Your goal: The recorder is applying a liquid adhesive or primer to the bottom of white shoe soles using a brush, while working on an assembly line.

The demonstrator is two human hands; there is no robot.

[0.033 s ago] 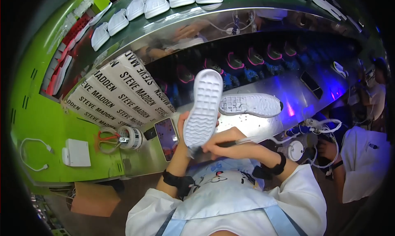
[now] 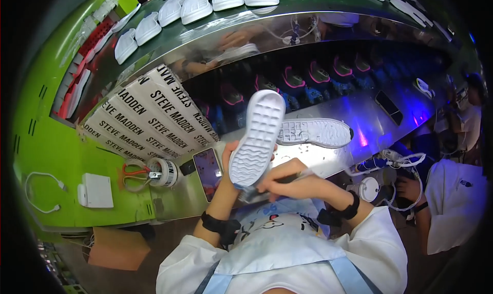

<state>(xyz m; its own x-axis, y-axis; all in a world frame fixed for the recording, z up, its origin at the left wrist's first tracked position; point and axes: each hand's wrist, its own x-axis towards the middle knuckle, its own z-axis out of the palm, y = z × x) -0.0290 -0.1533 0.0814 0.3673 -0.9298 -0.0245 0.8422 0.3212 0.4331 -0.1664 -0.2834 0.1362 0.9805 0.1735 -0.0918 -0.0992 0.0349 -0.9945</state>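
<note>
In my left hand [image 2: 228, 155] is a white shoe sole [image 2: 257, 137], held upright and tilted to the right, its blocky and wavy tread facing me. My fingers wrap its edges; part of them is hidden behind it. My right hand [image 2: 285, 180] is closed on a slim brush-like tool [image 2: 250, 193] at the sole's lower end. Motion blurs the tool's tip, so I cannot tell whether it touches the sole. A second white sole [image 2: 321, 132] lies tread up on the metal bench, to the right of the held one.
A printed cardboard box [image 2: 151, 114] stands left, with tape rolls [image 2: 165, 172], orange-handled scissors [image 2: 134, 171] and a phone [image 2: 208, 173] nearby. Several pink-edged dark pieces [image 2: 292, 76] line the trough behind. White soles [image 2: 196, 5] rest on the upper shelf. A co-worker's arm [image 2: 411, 191] is right.
The held sole has shifted slightly right and leans further that way. My right hand has moved a little, and the tool's tip has swung slightly right and down.
</note>
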